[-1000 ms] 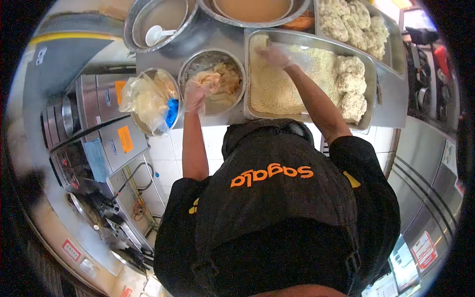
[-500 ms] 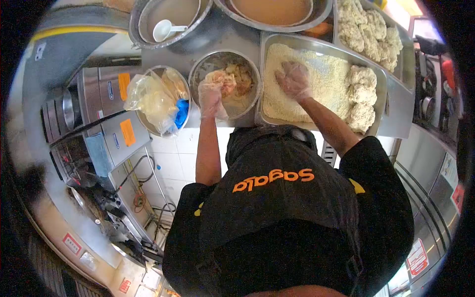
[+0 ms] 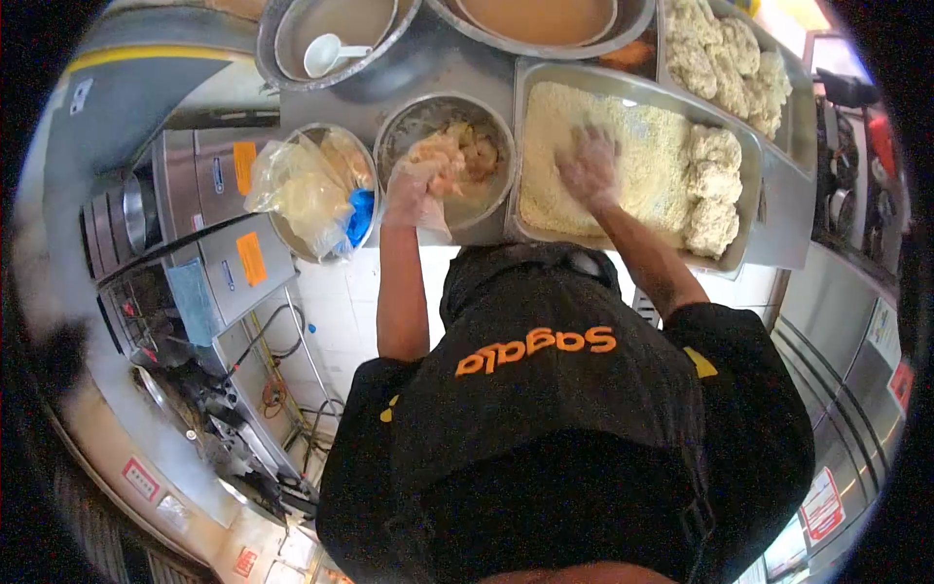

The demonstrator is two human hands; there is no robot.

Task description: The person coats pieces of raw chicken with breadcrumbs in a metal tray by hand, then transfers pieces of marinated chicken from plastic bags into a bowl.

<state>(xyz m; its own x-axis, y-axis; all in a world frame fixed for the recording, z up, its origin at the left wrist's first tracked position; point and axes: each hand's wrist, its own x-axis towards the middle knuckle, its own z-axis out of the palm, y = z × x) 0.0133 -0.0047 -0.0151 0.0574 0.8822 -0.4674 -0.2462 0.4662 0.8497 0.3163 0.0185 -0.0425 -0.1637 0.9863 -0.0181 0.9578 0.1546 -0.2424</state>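
My left hand point(image 3: 409, 200), in a clear plastic glove, is closed around a piece of raw chicken point(image 3: 440, 161). It holds the chicken over a round metal bowl point(image 3: 389, 131), where more pieces of raw meat point(image 3: 480, 161) lie in some liquid. My right hand point(image 3: 591, 167), also gloved and slightly blurred, lies with fingers spread on the pale flour point(image 3: 650, 175) in a rectangular metal tray point(image 3: 637, 83). Coated chicken pieces point(image 3: 715, 185) are lined up along the right side of that tray.
On the left stands a bowl point(image 3: 284, 238) with plastic bags point(image 3: 309, 200) and a blue bag point(image 3: 358, 219). Behind are a basin point(image 3: 268, 49) with a white scoop point(image 3: 326, 55) and a basin of brownish liquid point(image 3: 545, 19). A second tray point(image 3: 793, 151) at back right holds more coated pieces.
My right hand has shifted a little to the right through the flour, fingers now pointing away from me. My left hand has moved slightly left and still grips the chicken.
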